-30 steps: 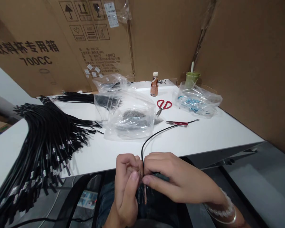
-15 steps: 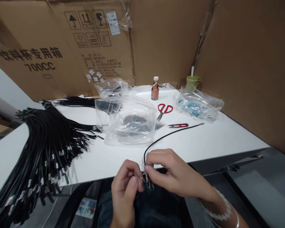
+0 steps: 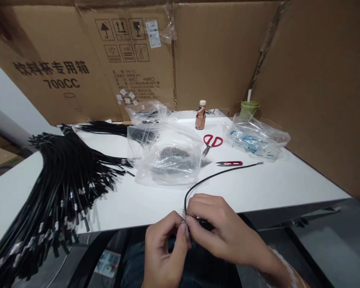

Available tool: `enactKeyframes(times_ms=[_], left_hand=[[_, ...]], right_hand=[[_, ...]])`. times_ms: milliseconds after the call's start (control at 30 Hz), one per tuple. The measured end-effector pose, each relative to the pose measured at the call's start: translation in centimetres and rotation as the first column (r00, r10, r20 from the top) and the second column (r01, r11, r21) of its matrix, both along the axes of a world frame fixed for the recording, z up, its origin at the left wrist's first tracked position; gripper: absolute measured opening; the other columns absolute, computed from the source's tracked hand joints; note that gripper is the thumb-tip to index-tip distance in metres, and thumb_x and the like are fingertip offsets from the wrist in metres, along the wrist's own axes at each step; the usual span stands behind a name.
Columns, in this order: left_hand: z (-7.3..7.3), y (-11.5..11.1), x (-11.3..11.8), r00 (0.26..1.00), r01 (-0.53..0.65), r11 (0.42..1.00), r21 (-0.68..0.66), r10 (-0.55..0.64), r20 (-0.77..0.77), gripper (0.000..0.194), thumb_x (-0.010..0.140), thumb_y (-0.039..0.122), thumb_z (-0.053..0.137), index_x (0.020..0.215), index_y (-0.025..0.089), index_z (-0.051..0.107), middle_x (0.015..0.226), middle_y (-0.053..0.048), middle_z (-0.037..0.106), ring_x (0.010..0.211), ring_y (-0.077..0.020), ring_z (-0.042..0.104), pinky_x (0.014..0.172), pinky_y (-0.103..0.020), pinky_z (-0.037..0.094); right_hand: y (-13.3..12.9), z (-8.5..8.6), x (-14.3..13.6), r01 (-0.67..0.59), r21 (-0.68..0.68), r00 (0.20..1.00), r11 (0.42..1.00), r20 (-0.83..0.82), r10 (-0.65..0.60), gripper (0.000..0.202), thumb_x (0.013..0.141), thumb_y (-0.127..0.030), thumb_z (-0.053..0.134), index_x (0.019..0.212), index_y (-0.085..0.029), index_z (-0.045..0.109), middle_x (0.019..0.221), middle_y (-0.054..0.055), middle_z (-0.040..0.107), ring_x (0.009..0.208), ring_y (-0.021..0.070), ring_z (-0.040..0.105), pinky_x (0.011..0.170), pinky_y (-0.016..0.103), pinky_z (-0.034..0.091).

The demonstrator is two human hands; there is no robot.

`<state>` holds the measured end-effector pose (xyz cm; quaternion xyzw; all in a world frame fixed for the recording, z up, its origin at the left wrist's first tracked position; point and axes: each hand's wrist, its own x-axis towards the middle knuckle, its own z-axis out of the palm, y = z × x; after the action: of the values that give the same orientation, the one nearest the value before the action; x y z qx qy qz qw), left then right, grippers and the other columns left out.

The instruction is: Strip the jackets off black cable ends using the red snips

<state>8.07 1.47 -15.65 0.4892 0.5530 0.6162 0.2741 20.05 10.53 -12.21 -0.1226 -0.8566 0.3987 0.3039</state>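
A single black cable (image 3: 211, 175) curves over the white table from its stripped far end down to my hands at the front edge. My right hand (image 3: 217, 224) pinches it close to its near end, where frayed wire strands (image 3: 184, 218) stick out. Thumb and forefinger of my left hand (image 3: 169, 242) are pressed together on those strands, right beside the right fingertips. The strand tips are partly hidden by my fingers. Beyond the hands lie red-handled thread snips (image 3: 229, 163) and red-handled scissors (image 3: 212, 143).
A large bundle of black cables (image 3: 69, 172) hangs over the table's left edge. A clear bag of small grey parts (image 3: 174, 154) lies mid-table. Farther back stand a bottle (image 3: 201, 116), a green cup (image 3: 249, 109) and a bag with blue pieces (image 3: 255, 140). Cardboard (image 3: 216, 56) walls the back.
My left thumb and forefinger have closed onto the wire strands, which were spread out before. My right hand keeps its pinch on the cable. The whole view has shifted slightly.
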Motion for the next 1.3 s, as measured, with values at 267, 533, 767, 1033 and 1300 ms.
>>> enactKeyframes(times_ms=[267,533,767,1033,1300], left_hand=[[0.2,0.7,-0.2,0.976,-0.044,0.973,0.228,0.09,-0.196,0.033,0.085,0.016,0.05,0.052,0.019,0.044,0.044,0.006,0.045,0.04,-0.0077,0.042,0.043,-0.017,0.033],[-1.2,0.3,-1.4,0.962,0.2,0.978,0.056,-0.206,0.181,0.041,0.093,0.039,0.05,0.057,0.019,0.05,0.052,0.0,0.049,0.05,-0.0129,0.047,0.051,-0.025,0.037],[-1.1,0.5,-1.9,0.949,0.239,0.971,0.007,-0.235,0.211,0.044,0.092,0.047,0.051,0.057,0.019,0.05,0.05,0.001,0.047,0.049,-0.0119,0.042,0.049,-0.025,0.033],[-0.6,0.5,-2.6,0.948,0.305,0.947,-0.101,-0.292,0.123,0.05,0.095,0.05,0.047,0.056,0.018,0.047,0.046,0.004,0.041,0.044,-0.0077,0.039,0.047,-0.022,0.031],[-1.7,0.7,-1.9,0.904,0.321,0.947,0.013,-0.311,0.293,0.047,0.094,0.048,0.051,0.058,0.019,0.046,0.044,0.007,0.038,0.036,-0.0053,0.032,0.04,-0.02,0.027]], right_hand=[[0.0,-0.8,-0.3,-0.097,-0.159,0.994,0.982,-0.067,0.087,0.023,0.089,-0.018,0.049,0.068,-0.02,0.04,0.064,-0.002,0.045,0.061,0.0113,0.042,0.059,0.024,0.033],[1.1,-0.7,0.0,-0.174,-0.27,0.985,0.947,-0.051,0.167,0.021,0.094,-0.022,0.052,0.074,-0.018,0.05,0.073,-0.001,0.054,0.069,0.0113,0.05,0.066,0.025,0.04],[0.3,-0.6,-0.1,-0.114,-0.287,0.993,0.951,-0.027,0.111,0.017,0.084,-0.013,0.055,0.07,-0.018,0.048,0.069,-0.002,0.054,0.067,0.0114,0.05,0.065,0.024,0.041],[-0.3,-0.9,-0.3,-0.109,-0.26,0.994,0.959,-0.034,0.104,0.018,0.08,-0.009,0.055,0.066,-0.018,0.047,0.066,-0.003,0.052,0.065,0.0105,0.048,0.064,0.022,0.037],[0.3,-1.4,-0.8,-0.205,-0.447,0.976,0.871,-0.157,0.149,0.02,0.085,-0.02,0.058,0.066,-0.018,0.051,0.065,-0.002,0.049,0.063,0.0111,0.046,0.061,0.023,0.036]])
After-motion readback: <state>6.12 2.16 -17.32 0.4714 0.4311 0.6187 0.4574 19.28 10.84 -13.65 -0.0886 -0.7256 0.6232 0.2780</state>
